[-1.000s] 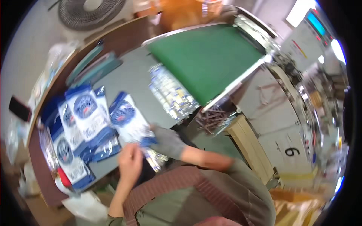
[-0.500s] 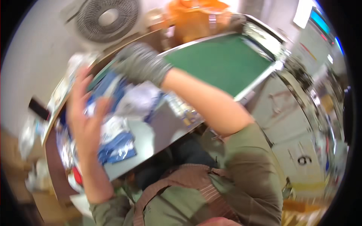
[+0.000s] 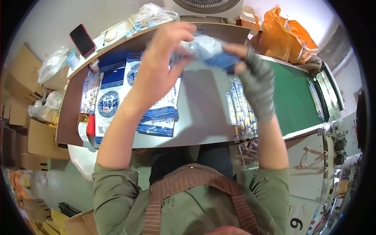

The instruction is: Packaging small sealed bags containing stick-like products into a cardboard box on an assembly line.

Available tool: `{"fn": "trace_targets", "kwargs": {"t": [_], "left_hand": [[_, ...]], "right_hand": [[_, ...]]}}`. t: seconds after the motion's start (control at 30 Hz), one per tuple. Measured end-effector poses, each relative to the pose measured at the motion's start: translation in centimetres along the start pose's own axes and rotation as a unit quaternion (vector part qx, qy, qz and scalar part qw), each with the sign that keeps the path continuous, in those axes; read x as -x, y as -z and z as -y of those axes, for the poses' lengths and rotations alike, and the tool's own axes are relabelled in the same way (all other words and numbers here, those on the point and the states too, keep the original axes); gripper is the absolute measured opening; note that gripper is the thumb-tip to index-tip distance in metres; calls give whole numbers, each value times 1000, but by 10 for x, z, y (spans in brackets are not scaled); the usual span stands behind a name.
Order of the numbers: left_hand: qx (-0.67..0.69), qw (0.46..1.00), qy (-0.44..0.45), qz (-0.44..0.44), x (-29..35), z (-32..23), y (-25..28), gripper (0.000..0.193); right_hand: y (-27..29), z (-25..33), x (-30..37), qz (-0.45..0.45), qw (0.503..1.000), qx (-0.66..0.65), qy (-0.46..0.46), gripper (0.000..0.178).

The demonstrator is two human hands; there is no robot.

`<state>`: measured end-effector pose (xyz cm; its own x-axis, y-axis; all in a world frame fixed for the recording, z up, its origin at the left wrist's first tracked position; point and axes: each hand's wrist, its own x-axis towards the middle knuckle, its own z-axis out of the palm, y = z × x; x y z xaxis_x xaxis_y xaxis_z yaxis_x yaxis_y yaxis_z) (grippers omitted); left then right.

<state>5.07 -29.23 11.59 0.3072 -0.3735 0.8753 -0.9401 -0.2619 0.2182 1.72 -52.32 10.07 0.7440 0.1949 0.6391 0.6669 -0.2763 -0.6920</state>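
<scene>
My right hand (image 3: 254, 78), in a grey glove with bare fingertips, is closed on a blue-and-white plastic bag (image 3: 215, 51) above the back of the table. At the bag's left end is my bare left hand (image 3: 162, 58), thumb and fingers apart; blur hides whether it touches the plastic. Under my left arm lie stacks of flat blue-and-white printed bags (image 3: 160, 111). Slim wrapped sticks (image 3: 243, 107) with blue-and-white ends lie on the grey tabletop (image 3: 201, 105), below my right hand.
A green mat surface (image 3: 291, 98) adjoins the table at right, with an orange plastic bag (image 3: 288, 37) behind it. A phone (image 3: 82, 40) leans at the back left. More wrapped sticks (image 3: 91, 92) and a red object (image 3: 91, 125) line the left edge. A fan (image 3: 207, 6) stands behind.
My view has swung round to face the table squarely. My right hand has come back from the far side and now holds the blue-and-white bag; my left hand has moved toward it.
</scene>
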Motion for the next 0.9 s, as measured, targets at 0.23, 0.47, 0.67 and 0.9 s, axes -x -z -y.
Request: {"fn": "trace_targets", "kwargs": {"t": [0.23,0.47,0.67,0.9], "left_hand": [[-132,873,189,430,163,40,-57,22],[200,863,328,329,129,5,-128,79],[398,644,645,106,113,18,-244,97],[352,624,691,-98,123,38,-315,60]], "right_hand": [[3,-136,146,67,796,569,-197,74],[-12,-146,149,71,772,528,-346,81],[8,-176,141,-71,769,462,-436,76],[-21,-198,127,-169,886,-80,-423,54]]}}
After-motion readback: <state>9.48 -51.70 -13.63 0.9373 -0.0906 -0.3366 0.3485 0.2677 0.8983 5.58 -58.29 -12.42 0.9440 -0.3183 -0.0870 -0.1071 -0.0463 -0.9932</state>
